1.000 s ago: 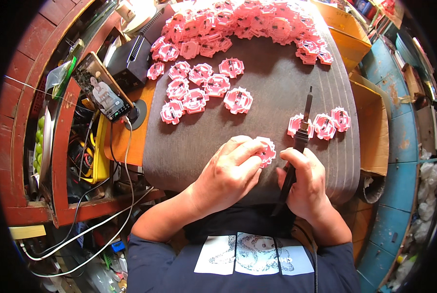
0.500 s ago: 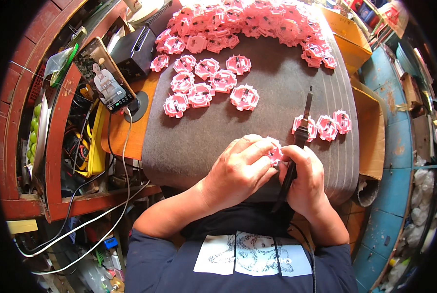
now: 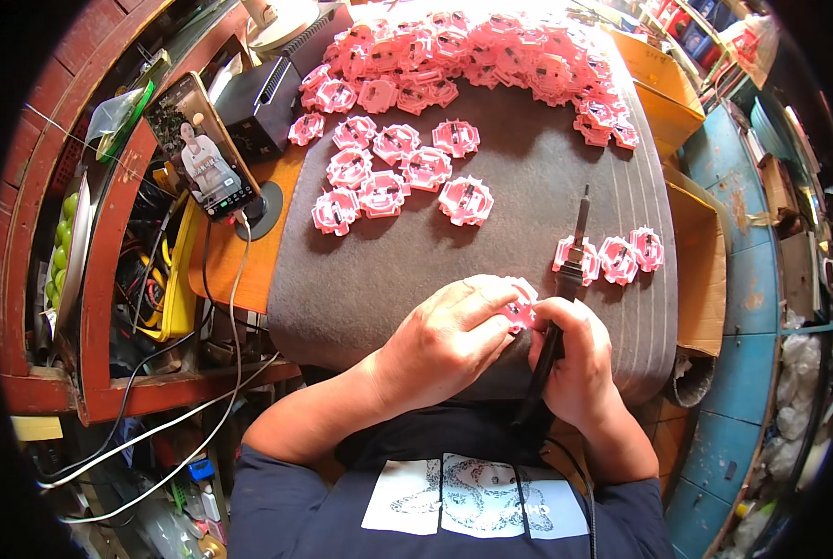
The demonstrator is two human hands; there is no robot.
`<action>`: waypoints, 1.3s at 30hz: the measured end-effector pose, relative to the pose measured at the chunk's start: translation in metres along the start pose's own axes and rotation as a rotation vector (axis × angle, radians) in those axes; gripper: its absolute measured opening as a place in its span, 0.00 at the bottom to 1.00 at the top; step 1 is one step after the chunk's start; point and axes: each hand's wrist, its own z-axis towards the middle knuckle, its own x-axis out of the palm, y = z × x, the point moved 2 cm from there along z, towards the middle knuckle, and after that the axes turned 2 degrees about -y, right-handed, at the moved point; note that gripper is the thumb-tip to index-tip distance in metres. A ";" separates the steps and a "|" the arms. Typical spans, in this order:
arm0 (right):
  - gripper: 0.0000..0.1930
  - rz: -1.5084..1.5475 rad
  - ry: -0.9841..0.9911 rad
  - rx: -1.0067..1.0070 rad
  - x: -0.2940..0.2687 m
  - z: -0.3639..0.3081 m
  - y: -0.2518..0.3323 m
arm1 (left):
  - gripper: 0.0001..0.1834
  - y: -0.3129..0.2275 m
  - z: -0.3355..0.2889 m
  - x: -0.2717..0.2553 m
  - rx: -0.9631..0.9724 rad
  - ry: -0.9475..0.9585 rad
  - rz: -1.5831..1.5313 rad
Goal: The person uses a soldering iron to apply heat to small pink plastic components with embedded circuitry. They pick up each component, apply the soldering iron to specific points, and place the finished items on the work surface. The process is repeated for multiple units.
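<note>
My left hand (image 3: 449, 340) is closed, pinching a pink plastic part (image 3: 521, 306) between thumb and fingertips near the front of the grey mat. Close beside it, my right hand (image 3: 575, 359) grips the black handle of a soldering iron (image 3: 570, 273), whose dark tip points away from me. The right fingertips come up against the edge of the held pink part; whether they touch it I cannot tell. Three similar pink parts (image 3: 618, 260) sit to the right, one partly behind the iron. Several more pink parts (image 3: 383, 193) lie in loose rows at left centre.
A large heap of pink parts (image 3: 528, 56) covers the far end of the grey mat (image 3: 360, 289). A phone (image 3: 202, 149) stands on a round holder at the left, with cables hanging below. Cardboard boxes (image 3: 700, 270) stand along the right edge, beside a blue cabinet (image 3: 738, 382).
The held pink part has turned a little, with more of its face showing. Both hands and the soldering iron have shifted slightly toward me.
</note>
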 end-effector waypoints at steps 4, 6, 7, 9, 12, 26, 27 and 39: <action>0.28 0.048 -0.027 0.009 0.001 -0.001 0.000 | 0.19 0.006 -0.004 0.000 0.005 0.009 0.032; 0.28 0.079 -0.037 0.005 0.003 0.000 0.000 | 0.22 -0.003 -0.004 -0.004 -0.047 -0.008 0.070; 0.27 0.082 -0.036 0.021 0.003 0.000 -0.001 | 0.22 -0.006 -0.007 -0.003 -0.094 -0.028 0.024; 0.27 0.087 -0.032 0.054 0.004 -0.002 -0.001 | 0.20 -0.012 -0.014 0.005 -0.180 -0.039 -0.021; 0.25 0.121 -0.080 0.078 0.005 -0.004 -0.003 | 0.17 -0.013 -0.012 0.011 -0.234 -0.052 -0.043; 0.24 0.172 -0.062 0.133 0.006 0.000 -0.003 | 0.13 -0.010 -0.006 0.017 -0.264 -0.050 -0.005; 0.24 0.181 -0.054 0.152 0.006 -0.001 -0.004 | 0.12 -0.011 -0.006 0.017 -0.278 -0.046 0.000; 0.22 -0.013 -0.032 -0.123 0.000 -0.006 0.007 | 0.13 -0.010 -0.010 0.021 -0.315 -0.075 0.054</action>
